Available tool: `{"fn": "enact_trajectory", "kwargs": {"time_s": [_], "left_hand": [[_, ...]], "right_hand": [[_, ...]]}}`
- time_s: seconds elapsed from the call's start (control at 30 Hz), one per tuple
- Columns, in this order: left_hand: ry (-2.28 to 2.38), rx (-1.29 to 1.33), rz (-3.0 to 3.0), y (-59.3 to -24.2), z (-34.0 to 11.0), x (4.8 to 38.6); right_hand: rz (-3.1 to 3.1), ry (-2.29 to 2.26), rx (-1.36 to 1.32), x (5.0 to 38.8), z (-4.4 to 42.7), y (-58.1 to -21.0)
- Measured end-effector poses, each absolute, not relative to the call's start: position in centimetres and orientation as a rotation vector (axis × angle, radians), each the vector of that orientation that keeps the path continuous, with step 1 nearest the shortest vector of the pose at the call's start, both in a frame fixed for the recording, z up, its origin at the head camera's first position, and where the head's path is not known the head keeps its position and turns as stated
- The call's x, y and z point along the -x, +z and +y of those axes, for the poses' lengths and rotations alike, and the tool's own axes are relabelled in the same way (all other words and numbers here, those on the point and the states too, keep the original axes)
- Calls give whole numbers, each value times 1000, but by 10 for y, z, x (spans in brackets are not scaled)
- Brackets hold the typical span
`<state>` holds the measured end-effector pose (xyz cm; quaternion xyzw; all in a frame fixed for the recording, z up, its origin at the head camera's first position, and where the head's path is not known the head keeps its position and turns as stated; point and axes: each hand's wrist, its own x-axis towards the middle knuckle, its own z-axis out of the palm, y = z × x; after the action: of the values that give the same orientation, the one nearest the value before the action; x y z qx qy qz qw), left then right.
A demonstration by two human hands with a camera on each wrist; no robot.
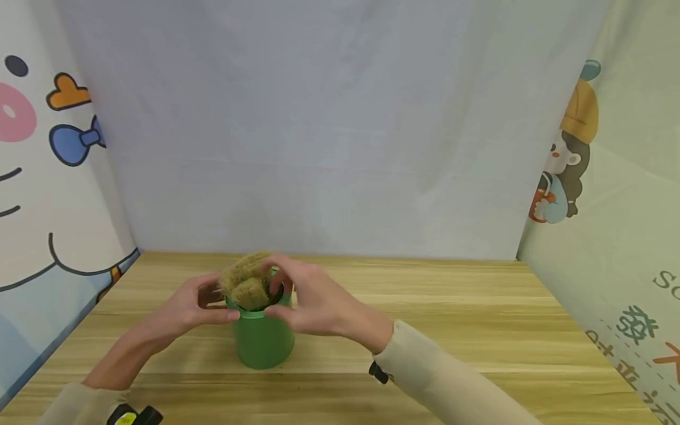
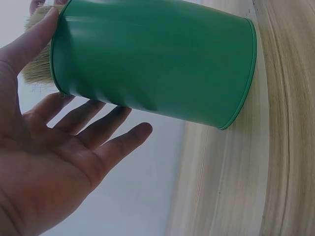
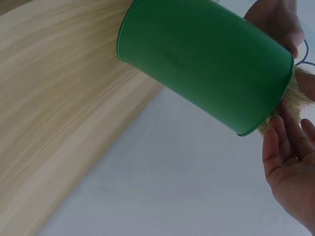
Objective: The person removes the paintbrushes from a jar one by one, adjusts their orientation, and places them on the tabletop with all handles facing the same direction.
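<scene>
A green cylindrical pot (image 1: 264, 342) stands upright on the wooden table, with a tan, bristly bundle (image 1: 245, 277) like dried grass heads poking out of its mouth. At the left side of the rim, my left hand (image 1: 196, 307) holds the pot, thumb in front and fingers around the far side; the left wrist view shows those fingers (image 2: 118, 118) along the wall. My right hand (image 1: 313, 298) is at the right of the rim. Its curled fingers reach into the mouth against the bundle, with the thumb near the front rim. The bundle's lower part is hidden inside the pot.
The wooden tabletop (image 1: 425, 330) extends well to the right of the pot. A plain pale cloth (image 1: 340, 130) hangs behind it, with cartoon-printed cloths at the left (image 1: 69, 200) and right (image 1: 611, 236). Dark straps sit at both sleeve cuffs.
</scene>
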<state>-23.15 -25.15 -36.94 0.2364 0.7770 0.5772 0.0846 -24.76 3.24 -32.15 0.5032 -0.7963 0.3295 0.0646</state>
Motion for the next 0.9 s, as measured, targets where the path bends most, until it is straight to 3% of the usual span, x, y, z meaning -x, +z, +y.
{"fn": "enact_trajectory", "kwargs": {"time_s": [0.9], "left_hand": [[1729, -728, 2276, -371, -251, 232]], "right_hand": [[-2269, 806, -1519, 262, 24, -331]]}}
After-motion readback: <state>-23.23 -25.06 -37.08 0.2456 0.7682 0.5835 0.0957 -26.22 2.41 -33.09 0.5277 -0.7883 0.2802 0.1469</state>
